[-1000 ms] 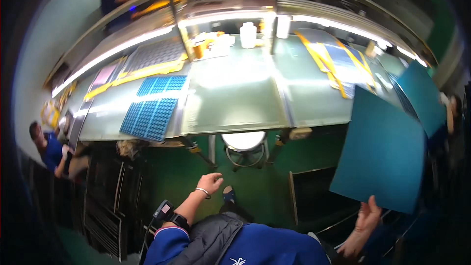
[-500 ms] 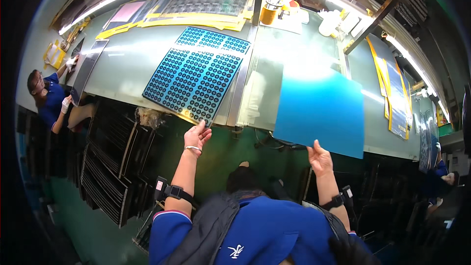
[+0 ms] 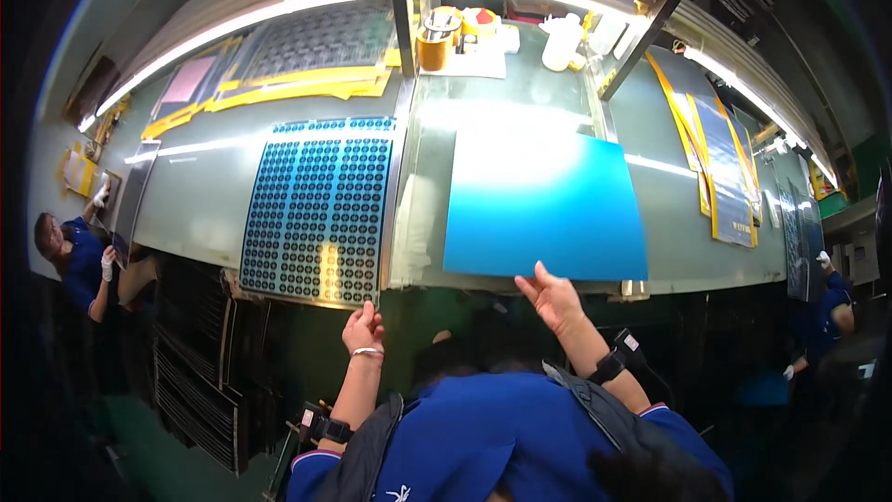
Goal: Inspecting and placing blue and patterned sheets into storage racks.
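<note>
Blue sheet (image 3: 544,209) flat on counter (image 3: 669,242), near edge pinched by right hand (image 3: 550,296). Patterned panel (image 3: 321,209) beside it, corner gripped in left hand (image 3: 362,328) fingers.

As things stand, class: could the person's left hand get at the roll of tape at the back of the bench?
Probably not without leaning in. The left hand grips the near edge of the dotted panel, and the roll of tape stands across the whole bench, though nothing blocks the way.
</note>
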A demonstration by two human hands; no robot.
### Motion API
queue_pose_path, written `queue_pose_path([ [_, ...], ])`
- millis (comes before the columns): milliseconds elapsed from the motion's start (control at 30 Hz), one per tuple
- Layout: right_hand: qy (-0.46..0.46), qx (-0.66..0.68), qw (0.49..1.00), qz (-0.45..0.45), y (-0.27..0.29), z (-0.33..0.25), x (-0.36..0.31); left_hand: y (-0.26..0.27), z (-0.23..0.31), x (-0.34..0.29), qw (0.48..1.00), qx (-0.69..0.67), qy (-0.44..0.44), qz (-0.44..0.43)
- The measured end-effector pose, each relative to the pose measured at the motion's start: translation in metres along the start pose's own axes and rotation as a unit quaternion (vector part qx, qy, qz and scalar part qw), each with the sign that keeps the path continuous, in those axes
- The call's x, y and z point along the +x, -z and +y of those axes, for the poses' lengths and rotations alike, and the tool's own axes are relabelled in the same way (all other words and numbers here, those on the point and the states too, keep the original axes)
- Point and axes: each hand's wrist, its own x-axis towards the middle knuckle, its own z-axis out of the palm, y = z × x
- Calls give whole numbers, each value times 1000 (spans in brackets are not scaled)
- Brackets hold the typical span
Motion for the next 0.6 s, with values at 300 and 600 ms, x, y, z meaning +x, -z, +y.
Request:
queue_pose_path([
  [300, -126, 40, 991, 13, 35, -8, -6, -57, -3, -27, 796, 425, -425, -70],
  [600, -41, -92, 992, -80, -20, -87, -92, -221, 38, -8, 585, 371, -649, -315],
])
